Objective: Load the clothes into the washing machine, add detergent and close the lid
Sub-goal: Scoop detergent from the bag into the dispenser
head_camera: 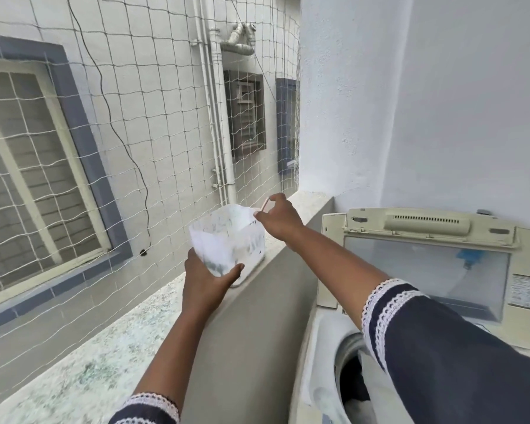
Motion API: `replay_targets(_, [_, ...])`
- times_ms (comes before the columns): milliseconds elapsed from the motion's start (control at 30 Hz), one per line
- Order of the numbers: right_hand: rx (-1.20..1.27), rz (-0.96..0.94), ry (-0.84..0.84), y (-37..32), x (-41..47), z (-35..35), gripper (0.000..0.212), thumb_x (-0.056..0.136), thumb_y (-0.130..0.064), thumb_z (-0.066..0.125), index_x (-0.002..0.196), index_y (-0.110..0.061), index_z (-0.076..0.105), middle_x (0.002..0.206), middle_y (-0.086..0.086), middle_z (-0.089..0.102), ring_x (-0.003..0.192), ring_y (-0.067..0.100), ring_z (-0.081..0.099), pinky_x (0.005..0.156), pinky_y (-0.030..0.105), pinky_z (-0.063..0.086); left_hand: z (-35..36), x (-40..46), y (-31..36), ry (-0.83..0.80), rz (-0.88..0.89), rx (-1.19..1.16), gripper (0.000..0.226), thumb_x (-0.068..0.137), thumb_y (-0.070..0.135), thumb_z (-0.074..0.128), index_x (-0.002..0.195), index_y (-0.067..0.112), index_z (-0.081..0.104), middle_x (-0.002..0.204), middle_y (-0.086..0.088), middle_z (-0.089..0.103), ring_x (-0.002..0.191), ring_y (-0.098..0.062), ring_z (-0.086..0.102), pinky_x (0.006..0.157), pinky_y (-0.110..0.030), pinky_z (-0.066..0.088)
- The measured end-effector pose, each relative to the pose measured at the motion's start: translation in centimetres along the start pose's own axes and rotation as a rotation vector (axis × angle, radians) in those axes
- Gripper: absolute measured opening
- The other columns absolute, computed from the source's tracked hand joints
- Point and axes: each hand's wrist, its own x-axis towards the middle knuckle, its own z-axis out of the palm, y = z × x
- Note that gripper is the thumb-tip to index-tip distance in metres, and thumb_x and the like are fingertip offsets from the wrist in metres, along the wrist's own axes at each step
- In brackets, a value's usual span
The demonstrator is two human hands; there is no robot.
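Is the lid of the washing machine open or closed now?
Open. The lid stands raised at the back of the washing machine, and the drum opening below it is uncovered, with dark clothes visible inside.

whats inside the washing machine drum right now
Dark and pale clothes show in the drum; the right sleeve covers the rest.

A tub (227, 240) is sitting on the ledge (104, 347), with netting (120, 117) standing behind it. The washing machine (325, 347) is standing right of the ledge, its lid (426, 270) leaning upright at the back, clothes (355, 387) lying in the drum.
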Motion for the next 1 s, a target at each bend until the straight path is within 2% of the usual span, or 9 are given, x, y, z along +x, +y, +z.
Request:
replay_targets(200, [0.076, 0.012, 0.037, -0.5, -0.1, 0.2, 0.051, 0.093, -0.039, 0.063, 0.137, -0.015, 0.051, 0.134, 0.008, 0.054, 0.119, 0.026, 0.054, 0.087, 0.029, 0.042, -0.5, 0.3, -0.6, 0.012, 0.009, -0.036, 0.083, 0.054, 0.066, 0.082, 0.117, 0.028, 0.045, 0.12, 0.004, 0.054, 0.116, -0.019, 0.053, 0.091, -0.042, 0.05])
replay_targets(333, [0.243, -0.036, 0.109, -0.8, -0.5, 0.5, 0.02, 0.091, -0.032, 0.068, 0.099, -0.014, 0.068, 0.098, -0.002, 0.067, 0.094, 0.019, 0.062, 0.082, 0.032, 0.047, -0.8, -0.2, 0.0, 0.025, 0.051, -0.067, 0.092, 0.054, 0.053, 0.089, 0.129, 0.028, 0.041, 0.128, 0.003, 0.05, 0.122, -0.017, 0.047, 0.093, -0.038, 0.046])
replay_targets(433, [0.226, -0.075, 0.044, -0.5, -1.5, 1.1, 0.018, 0.091, -0.029, 0.064, 0.095, -0.012, 0.067, 0.083, -0.005, 0.065, 0.08, 0.019, 0.06, 0.074, 0.033, 0.046, -0.9, -0.4, 0.2, 0.044, 0.145, -0.079, 0.098, 0.054, 0.04, 0.093, 0.134, 0.029, 0.038, 0.131, 0.004, 0.047, 0.124, -0.017, 0.045, 0.093, -0.035, 0.042])
replay_targets(533, [0.149, -0.112, 0.029, -0.2, -2.4, 1.2, 0.011, 0.089, -0.023, 0.056, 0.094, -0.017, 0.063, 0.088, 0.0, 0.068, 0.081, 0.023, 0.061, 0.073, 0.037, 0.047, -1.4, -1.0, 1.2, 0.059, 0.201, -0.098, 0.096, 0.053, 0.037, 0.092, 0.133, 0.032, 0.039, 0.127, 0.009, 0.045, 0.12, -0.012, 0.043, 0.095, -0.035, 0.042])
replay_targets(633, [0.117, -0.216, 0.035, 0.2, -3.3, 0.5, 0.014, 0.091, -0.017, 0.052, 0.097, -0.023, 0.062, 0.082, -0.01, 0.062, 0.072, 0.013, 0.055, 0.068, 0.03, 0.042, -1.7, -1.8, 2.2, 0.099, 0.282, -0.105, 0.083, 0.052, 0.031, 0.085, 0.123, 0.033, 0.042, 0.11, 0.012, 0.041, 0.104, -0.003, 0.038, 0.087, -0.029, 0.043])
replay_targets(733, [0.059, -0.376, 0.124, 0.6, -4.2, -0.3, 0.014, 0.094, -0.017, 0.052, 0.098, -0.027, 0.061, 0.078, -0.018, 0.057, 0.062, 0.004, 0.048, 0.06, 0.026, 0.037, -1.8, -1.8, 1.8, 0.067, 0.292, -0.07, 0.104, 0.049, 0.033, 0.083, 0.141, 0.025, 0.034, 0.128, 0.014, 0.034, 0.126, -0.012, 0.036, 0.101, -0.036, 0.042])
replay_targets(867, [-0.021, -0.553, 0.222, 2.0, -5.0, -1.5, 0.012, 0.098, -0.021, 0.053, 0.102, -0.028, 0.062, 0.097, -0.011, 0.062, 0.063, 0.005, 0.049, 0.062, 0.029, 0.044, -1.6, -1.8, 1.5, 0.01, 0.324, -0.078, 0.109, 0.05, 0.04, 0.081, 0.144, 0.019, 0.03, 0.134, 0.012, 0.029, 0.132, -0.017, 0.034, 0.104, -0.038, 0.042])
replay_targets(933, [-0.056, -0.592, 0.233, 2.9, -5.2, -2.0, 0.012, 0.099, -0.022, 0.054, 0.105, -0.027, 0.063, 0.098, -0.009, 0.061, 0.065, 0.007, 0.051, 0.065, 0.031, 0.046, -1.5, -1.8, 1.6, -0.006, 0.378, -0.081, 0.107, 0.051, 0.041, 0.082, 0.142, 0.024, 0.028, 0.133, 0.018, 0.025, 0.134, -0.02, 0.033, 0.105, -0.035, 0.039])
replay_targets(1000, [-0.067, -0.604, 0.233, 3.7, -5.5, -2.3, 0.011, 0.099, -0.024, 0.054, 0.105, -0.026, 0.063, 0.097, -0.01, 0.061, 0.066, 0.009, 0.053, 0.065, 0.031, 0.046, -1.4, -1.7, 1.4, -0.03, 0.394, -0.093, 0.108, 0.053, 0.027, 0.088, 0.139, 0.04, 0.023, 0.135, 0.023, 0.024, 0.137, -0.019, 0.032, 0.108, -0.036, 0.037])
